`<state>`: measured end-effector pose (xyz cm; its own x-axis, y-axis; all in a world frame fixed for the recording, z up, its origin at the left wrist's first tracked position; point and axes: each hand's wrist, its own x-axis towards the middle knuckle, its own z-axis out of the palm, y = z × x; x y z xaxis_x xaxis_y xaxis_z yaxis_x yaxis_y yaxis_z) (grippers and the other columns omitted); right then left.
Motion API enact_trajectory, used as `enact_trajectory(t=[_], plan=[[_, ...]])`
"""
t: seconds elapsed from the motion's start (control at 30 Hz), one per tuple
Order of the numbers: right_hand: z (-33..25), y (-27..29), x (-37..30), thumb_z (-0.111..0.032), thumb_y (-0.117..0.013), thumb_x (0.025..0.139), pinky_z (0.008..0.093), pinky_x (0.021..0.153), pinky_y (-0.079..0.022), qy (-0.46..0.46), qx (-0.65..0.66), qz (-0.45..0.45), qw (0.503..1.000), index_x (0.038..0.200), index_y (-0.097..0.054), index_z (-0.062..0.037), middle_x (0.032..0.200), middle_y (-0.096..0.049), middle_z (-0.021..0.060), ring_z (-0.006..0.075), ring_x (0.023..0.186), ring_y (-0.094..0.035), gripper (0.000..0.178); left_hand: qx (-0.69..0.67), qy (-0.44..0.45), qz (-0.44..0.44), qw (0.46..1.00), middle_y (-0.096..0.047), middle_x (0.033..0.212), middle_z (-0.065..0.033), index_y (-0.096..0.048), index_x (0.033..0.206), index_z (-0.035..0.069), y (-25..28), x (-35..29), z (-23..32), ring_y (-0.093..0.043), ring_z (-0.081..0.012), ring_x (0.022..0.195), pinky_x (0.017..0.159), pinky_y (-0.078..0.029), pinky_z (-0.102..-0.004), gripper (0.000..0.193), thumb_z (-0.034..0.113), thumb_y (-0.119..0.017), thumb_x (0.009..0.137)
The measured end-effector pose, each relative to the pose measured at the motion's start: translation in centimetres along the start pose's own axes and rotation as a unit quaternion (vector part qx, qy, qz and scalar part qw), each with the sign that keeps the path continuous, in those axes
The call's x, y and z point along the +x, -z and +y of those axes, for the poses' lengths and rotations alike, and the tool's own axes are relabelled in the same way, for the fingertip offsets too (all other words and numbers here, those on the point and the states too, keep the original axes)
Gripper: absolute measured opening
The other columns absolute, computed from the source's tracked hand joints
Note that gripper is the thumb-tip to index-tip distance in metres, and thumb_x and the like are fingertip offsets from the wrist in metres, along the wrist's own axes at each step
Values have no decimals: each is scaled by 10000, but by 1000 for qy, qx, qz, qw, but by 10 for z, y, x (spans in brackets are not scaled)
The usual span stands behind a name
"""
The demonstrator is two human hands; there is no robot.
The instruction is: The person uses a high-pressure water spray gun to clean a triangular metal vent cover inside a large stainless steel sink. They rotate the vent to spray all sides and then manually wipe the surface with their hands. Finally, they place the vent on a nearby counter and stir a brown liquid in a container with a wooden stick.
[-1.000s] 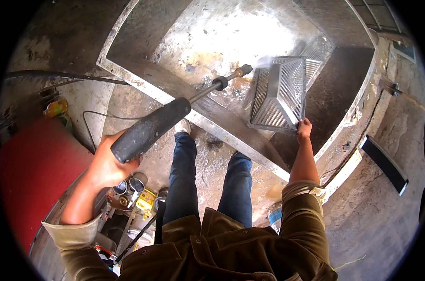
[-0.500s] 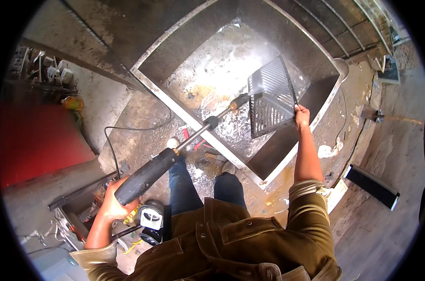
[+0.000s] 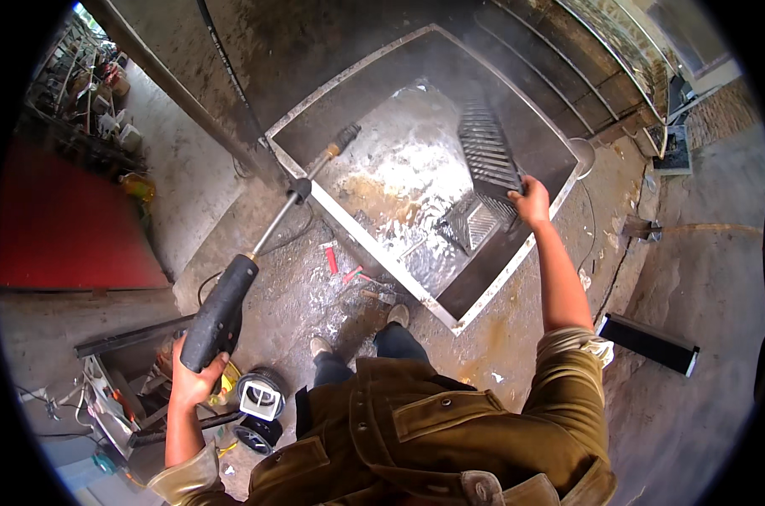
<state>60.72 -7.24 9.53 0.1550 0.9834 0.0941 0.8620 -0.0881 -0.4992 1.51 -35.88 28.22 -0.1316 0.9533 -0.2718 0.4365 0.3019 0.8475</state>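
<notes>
My left hand (image 3: 195,378) is wrapped around the black grip of a pressure washer gun (image 3: 224,310). Its long metal lance slants up and to the right, and the nozzle tip sits over the left part of a metal-rimmed basin (image 3: 361,234). With my right hand (image 3: 532,202) I grip the edge of a black slotted grille (image 3: 489,152), tilted above the basin's right side. Below the grille is another slotted section (image 3: 477,224); whether it belongs to the same piece I cannot tell. Wet, shiny water covers the basin floor.
Red-handled tools (image 3: 332,258) lie on the wet floor by my feet. A drawer of tools (image 3: 125,396) and small black wheels (image 3: 260,396) are at lower left. A red panel (image 3: 70,228) stands left, a long black bar (image 3: 650,344) lies right, and a hammer-like tool (image 3: 640,228) lies farther back.
The washer's nozzle has swung left, away from the grille. The grille has turned to a steeper angle in my right hand. The whole view has shifted slightly.
</notes>
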Motion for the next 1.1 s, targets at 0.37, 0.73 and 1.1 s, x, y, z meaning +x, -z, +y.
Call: enact_trajectory(t=[0.37,0.73,1.1], plan=[[-68,-160,-264,-59,-563,705,404,686,-483,267,-151,-128,943,822,-553,-99,773,-574,75,277,758,-601,124,121,19,-113,986,-636,778,-98,-615,903,13,76,-29,-72,-602,-197,688,689,-479,-310,260,32,-643,646],[-75,-219,-343,-73,-549,743,394,682,-481,199,-179,-126,955,867,-557,-108,806,-582,80,268,767,-612,129,265,9,-154,952,-605,692,-148,-594,886,4,54,-25,-39,-615,-281,626,628,-483,-350,245,44,-602,644],[-60,-199,-311,-104,-559,764,372,636,-519,228,-184,-148,945,823,-553,-103,773,-613,74,257,714,-641,59,240,33,-76,967,-646,780,-142,-609,945,-6,19,-70,-10,-622,-187,712,697,-484,-315,272,44,-650,682]])
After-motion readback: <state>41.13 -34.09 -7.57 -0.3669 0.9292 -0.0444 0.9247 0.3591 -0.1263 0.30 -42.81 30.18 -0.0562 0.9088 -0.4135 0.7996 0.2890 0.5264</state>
